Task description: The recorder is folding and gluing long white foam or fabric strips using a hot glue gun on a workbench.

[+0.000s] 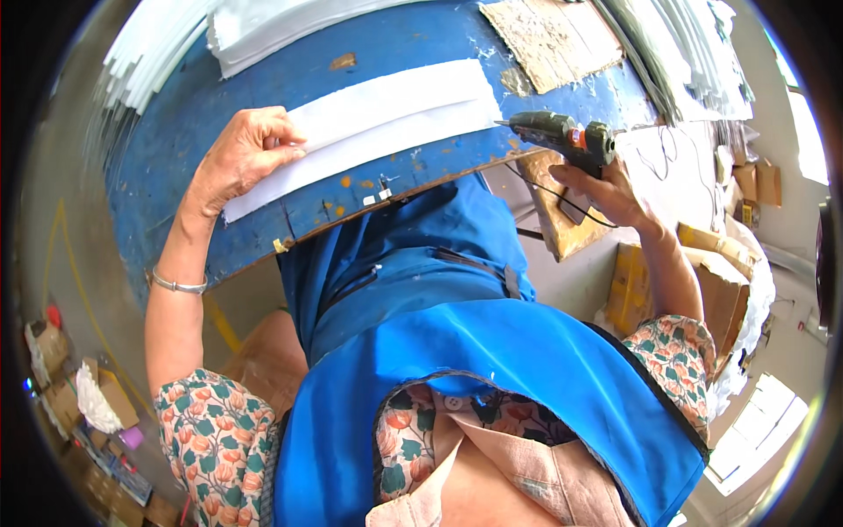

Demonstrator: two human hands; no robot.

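A long white strip [386, 123] of sheet material lies across the blue worktable [263, 88]. My left hand [241, 158] presses down on the strip's left end, fingers curled over its edge. My right hand [606, 189] grips a dark green glue gun [562, 136] with an orange band; its nozzle points left and sits right at the strip's right end, by the table's near edge. A thin cord hangs from the gun.
Stacks of white sheets [255, 31] lie at the table's far left, a worn cardboard piece [549, 35] at the far right. More white sheets [702, 61] pile up on the right. Cardboard boxes [702, 281] stand at the right, small boxes [79, 395] on the floor at left.
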